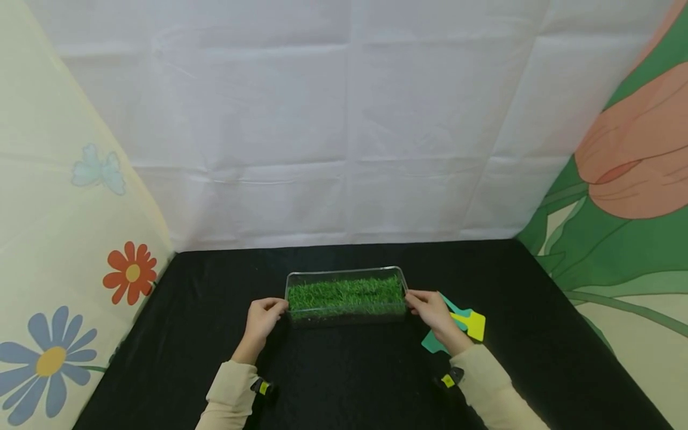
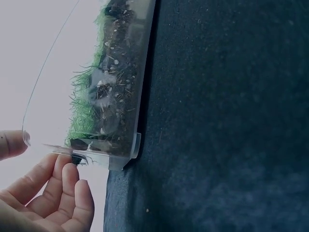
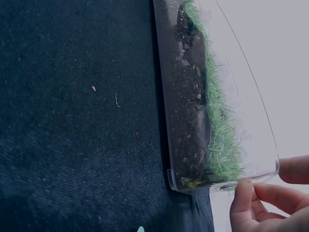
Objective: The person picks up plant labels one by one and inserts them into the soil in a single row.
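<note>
A clear plastic box (image 1: 349, 321) sits on the black cloth at the middle, holding dark soil and a layer of green grass (image 1: 344, 294). My left hand (image 1: 263, 319) holds its left end, and my right hand (image 1: 434, 312) holds the right end. In the left wrist view, the left hand's (image 2: 53, 198) thumb is at the rim corner and its fingertips touch the end wall (image 2: 94, 158). The right wrist view has the right hand (image 3: 265, 203) pinching the rim near the other corner. Soil with pale specks (image 3: 186, 106) shows through the long side.
Plant labels lie partly under the right forearm: a yellow one (image 1: 476, 325) and green ones (image 1: 433, 342). Small crumbs (image 3: 93, 88) dot the black cloth (image 1: 349, 382). A white cloth wall (image 1: 344, 149) rises behind the table, with flower-printed cloths on both sides.
</note>
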The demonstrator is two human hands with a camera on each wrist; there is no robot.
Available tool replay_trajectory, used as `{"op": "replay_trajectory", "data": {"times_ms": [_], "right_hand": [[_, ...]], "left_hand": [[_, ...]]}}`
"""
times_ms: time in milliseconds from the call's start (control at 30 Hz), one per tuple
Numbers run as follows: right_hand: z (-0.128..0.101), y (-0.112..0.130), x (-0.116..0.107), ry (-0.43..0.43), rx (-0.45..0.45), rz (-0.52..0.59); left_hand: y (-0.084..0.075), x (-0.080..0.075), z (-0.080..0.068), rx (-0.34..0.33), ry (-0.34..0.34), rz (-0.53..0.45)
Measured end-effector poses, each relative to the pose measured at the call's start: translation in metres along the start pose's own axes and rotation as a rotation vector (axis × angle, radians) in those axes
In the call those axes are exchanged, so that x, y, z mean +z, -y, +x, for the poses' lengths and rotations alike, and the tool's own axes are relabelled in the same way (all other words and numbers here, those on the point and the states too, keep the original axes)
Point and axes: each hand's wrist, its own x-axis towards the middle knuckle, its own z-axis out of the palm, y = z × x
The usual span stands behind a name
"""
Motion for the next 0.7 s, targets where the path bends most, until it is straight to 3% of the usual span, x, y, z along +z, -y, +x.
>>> {"op": "replay_trajectory", "data": {"times_ms": [700], "right_hand": [[-0.0087, 0.0, -0.0014, 0.015, 0.04, 0.015]], "left_hand": [[0.0021, -0.0025, -0.0078, -0.006, 0.03, -0.009]]}}
